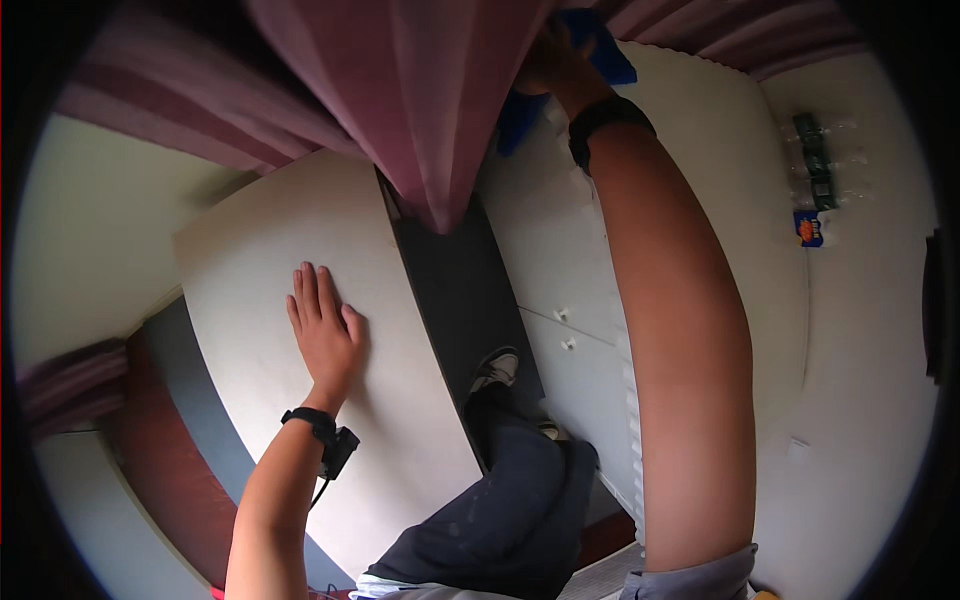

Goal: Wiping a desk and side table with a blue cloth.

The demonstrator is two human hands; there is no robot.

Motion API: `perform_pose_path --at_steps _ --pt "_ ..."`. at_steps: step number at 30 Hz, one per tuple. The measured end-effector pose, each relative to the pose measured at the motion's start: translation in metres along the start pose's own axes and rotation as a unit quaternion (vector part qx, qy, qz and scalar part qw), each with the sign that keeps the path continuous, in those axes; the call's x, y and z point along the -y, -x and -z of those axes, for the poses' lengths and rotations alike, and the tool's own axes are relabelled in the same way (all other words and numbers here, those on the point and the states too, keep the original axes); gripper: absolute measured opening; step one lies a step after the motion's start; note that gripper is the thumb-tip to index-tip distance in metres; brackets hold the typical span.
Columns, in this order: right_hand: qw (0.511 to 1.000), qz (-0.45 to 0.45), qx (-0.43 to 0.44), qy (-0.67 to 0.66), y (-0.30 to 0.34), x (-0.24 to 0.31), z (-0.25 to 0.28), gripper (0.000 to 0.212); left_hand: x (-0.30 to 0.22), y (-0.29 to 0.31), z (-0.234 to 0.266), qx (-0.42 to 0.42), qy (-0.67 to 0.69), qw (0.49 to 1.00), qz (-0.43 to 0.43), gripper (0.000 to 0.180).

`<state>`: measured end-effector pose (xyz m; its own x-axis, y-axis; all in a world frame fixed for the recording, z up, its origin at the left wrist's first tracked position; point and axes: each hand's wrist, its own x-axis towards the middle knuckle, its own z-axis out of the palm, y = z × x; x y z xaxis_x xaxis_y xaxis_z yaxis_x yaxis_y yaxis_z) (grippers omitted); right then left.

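My left hand (327, 338) lies flat with its fingers stretched out on a broad off-white board or tabletop (270, 240). It holds nothing. My right arm reaches far up, where my right hand (556, 62) is on a blue cloth (610, 55), beside a hanging mauve striped curtain (420, 90). Part of this hand is in shadow and behind the curtain. Its fingers look bent around the cloth, which sticks out on both sides of the hand. A black band with a small box (338, 450) sits on my left wrist, another black band (610, 125) on the right.
A white cabinet (575, 375) with small knobs stands right of the dark gap where my shoe (494, 369) shows. Several clear bottles (820, 165) and a blue packet (808, 229) are at the far right. Reddish-brown floor (165, 430) shows at left.
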<state>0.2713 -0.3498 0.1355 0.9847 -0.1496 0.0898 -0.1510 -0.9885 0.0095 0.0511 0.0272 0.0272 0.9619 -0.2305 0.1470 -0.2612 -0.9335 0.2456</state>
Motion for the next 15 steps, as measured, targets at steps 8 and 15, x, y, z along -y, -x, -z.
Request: perform_pose_path --at_steps 8,15 --pt "0.996 0.003 -0.087 0.027 0.033 0.018 0.006 0.042 -0.001 -0.003 0.004 0.011 0.010 1.000 0.013 0.066" --pt "0.994 -0.079 -0.065 -0.035 0.173 0.025 0.035 0.077 0.014 0.009 -0.004 -0.008 0.017 0.999 -0.029 0.069"
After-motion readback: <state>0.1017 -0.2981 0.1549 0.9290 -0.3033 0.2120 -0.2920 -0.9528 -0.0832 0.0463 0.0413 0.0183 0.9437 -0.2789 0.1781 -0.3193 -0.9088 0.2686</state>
